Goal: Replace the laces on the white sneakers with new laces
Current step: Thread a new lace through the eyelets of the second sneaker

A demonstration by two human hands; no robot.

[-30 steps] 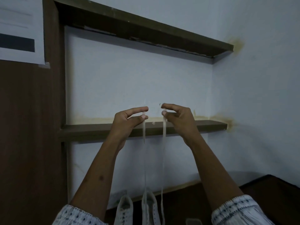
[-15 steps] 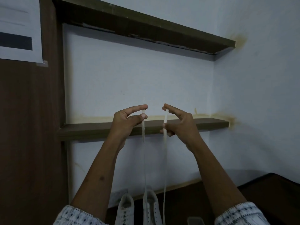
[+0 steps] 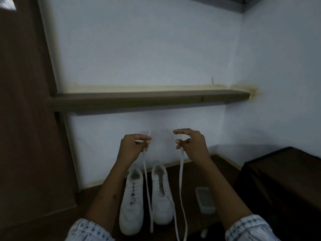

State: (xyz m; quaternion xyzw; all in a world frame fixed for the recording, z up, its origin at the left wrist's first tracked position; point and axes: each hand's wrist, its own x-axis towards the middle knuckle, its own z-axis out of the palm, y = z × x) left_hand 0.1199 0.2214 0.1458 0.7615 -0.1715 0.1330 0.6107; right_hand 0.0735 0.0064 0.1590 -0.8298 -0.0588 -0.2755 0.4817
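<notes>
Head view: both hands (image 3: 132, 146) (image 3: 192, 145) pinch lace (image 3: 181, 171) ends

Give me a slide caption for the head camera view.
Left hand and right hand pinch a white flat lace above two white sneakers.

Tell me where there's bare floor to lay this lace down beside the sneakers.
Bare dark floor lies between the right sneaker and the small pale box, though the lace held by the right hand hangs over it. More lies behind the box, toward the wall. Left of the left sneaker, the left hand's forearm covers the floor.
</notes>
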